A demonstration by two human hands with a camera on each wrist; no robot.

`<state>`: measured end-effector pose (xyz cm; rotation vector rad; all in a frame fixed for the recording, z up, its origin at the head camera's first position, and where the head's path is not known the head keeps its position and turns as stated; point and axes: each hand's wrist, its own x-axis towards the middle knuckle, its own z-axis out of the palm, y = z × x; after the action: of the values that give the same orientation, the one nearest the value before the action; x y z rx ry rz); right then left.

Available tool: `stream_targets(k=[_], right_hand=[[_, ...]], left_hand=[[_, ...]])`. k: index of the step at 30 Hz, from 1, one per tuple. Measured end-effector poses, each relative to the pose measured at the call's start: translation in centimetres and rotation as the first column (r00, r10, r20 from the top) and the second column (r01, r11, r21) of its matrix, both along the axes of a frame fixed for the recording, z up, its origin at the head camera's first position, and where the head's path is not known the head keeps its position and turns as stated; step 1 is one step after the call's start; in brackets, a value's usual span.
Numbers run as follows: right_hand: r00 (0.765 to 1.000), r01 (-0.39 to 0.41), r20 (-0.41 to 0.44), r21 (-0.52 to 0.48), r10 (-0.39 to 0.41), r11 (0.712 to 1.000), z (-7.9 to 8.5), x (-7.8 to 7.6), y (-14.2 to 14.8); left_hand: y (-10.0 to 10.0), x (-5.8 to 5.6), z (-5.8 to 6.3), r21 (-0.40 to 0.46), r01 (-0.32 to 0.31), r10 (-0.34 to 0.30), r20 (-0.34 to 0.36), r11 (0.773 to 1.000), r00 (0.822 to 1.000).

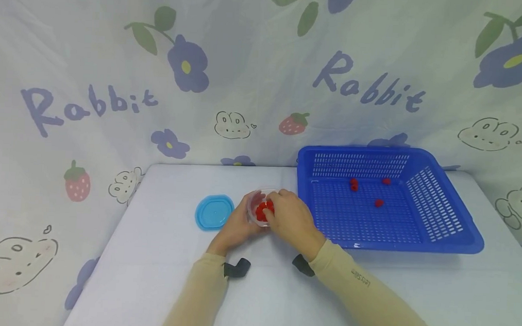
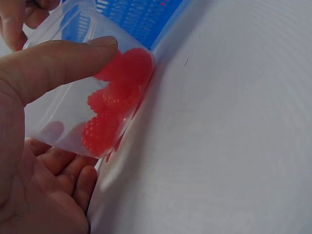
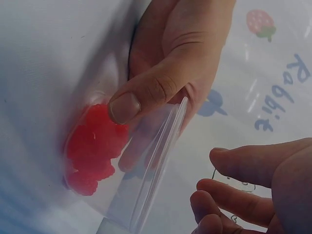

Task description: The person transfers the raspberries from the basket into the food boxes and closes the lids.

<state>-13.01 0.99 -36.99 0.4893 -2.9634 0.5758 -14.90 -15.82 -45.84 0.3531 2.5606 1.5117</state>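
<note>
White table (image 1: 259,299): one cup (image 2: 73,109), one lid (image 1: 214,212), four raspberries (image 1: 379,203) in basket (image 1: 341,220)

In front of me a pale cloth backdrop (image 1: 257,56), softly creased, spans my whole view. Purple lettering (image 1: 98,105) spells "Rabbit" twice across it, among violet flowers (image 1: 197,65), green leaves (image 1: 144,38), red strawberries (image 1: 77,184) and outlined rabbit faces (image 1: 232,126). Below it I see a white table (image 1: 264,299), its far edge near the cloth. The light reaches me soft and even, with faint shadows.
</note>
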Motion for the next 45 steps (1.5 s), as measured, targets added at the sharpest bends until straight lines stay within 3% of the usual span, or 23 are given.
stream_targets(k=[16,25,36,45], right_hand=[[1.000,-0.017,0.001,-0.127,0.017,0.992,0.4,0.3,0.3],[0.999,-0.005,0.030,-0.192,0.011,0.981,1.2,0.9,0.9],[1.000,0.002,-0.001,-0.218,-0.002,0.976,1.9,1.4,1.6],[0.999,-0.008,-0.051,-0.238,-0.004,0.971,2.7,1.7,2.6]], left_hand=[[0.0,0.1,0.2,0.014,0.006,-0.006,-0.007,1.000,1.000],[0.1,0.2,0.3,-0.004,-0.024,0.024,0.018,1.000,1.000],[0.3,0.2,0.2,-0.005,-0.029,0.029,0.049,1.000,0.998],[0.3,0.3,0.2,-0.024,-0.027,0.028,0.022,0.999,0.999]])
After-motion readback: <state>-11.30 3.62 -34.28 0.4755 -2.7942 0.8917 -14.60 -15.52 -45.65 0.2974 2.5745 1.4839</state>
